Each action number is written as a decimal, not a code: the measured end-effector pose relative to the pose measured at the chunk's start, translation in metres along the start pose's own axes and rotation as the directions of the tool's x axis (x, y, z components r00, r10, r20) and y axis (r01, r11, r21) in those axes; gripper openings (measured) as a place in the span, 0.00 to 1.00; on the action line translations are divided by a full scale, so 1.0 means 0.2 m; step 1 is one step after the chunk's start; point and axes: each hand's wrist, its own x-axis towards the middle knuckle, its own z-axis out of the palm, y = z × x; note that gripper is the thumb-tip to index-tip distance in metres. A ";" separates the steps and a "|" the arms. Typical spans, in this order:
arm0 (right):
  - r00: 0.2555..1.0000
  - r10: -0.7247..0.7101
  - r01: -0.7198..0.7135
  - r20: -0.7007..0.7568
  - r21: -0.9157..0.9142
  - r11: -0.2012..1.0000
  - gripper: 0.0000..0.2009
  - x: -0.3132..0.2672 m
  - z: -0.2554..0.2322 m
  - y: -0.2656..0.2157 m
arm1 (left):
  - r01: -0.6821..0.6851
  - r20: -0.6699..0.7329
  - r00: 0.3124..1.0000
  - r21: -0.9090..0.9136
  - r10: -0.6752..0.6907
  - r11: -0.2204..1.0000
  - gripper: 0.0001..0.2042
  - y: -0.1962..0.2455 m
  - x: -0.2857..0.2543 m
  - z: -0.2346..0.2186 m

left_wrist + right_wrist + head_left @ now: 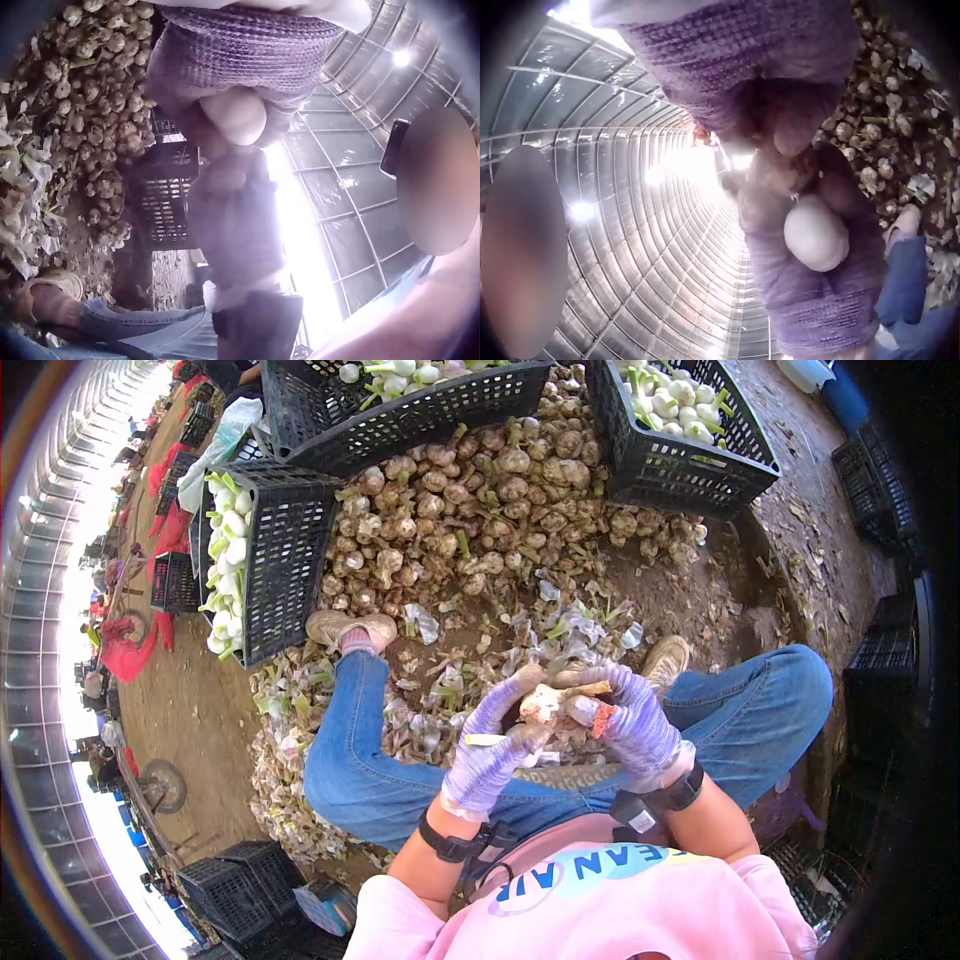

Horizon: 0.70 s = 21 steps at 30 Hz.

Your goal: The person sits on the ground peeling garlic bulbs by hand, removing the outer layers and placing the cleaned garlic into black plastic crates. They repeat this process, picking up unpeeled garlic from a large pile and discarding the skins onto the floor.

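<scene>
My left hand (pixel 490 755) grips snugly, tucking a smooth white garlic bulb (pixel 816 234) by its palm, maybe so its fingertips can help my right hand (pixel 636 726) pinch a rough garlic bulb (pixel 543 705) steady, in front of my pink shirt (pixel 620 910).

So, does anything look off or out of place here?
An orange-red patch on the right hand stands out against its purple glove; I can't tell what it is. Loose papery skins litter the ground.
</scene>
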 end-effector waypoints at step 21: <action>0.995 0.044 -0.023 0.091 -0.216 0.976 0.16 0.04 -0.07 0.03 | 0.397 0.136 0.914 -0.101 -0.383 0.912 0.34 0.05 0.04 -0.03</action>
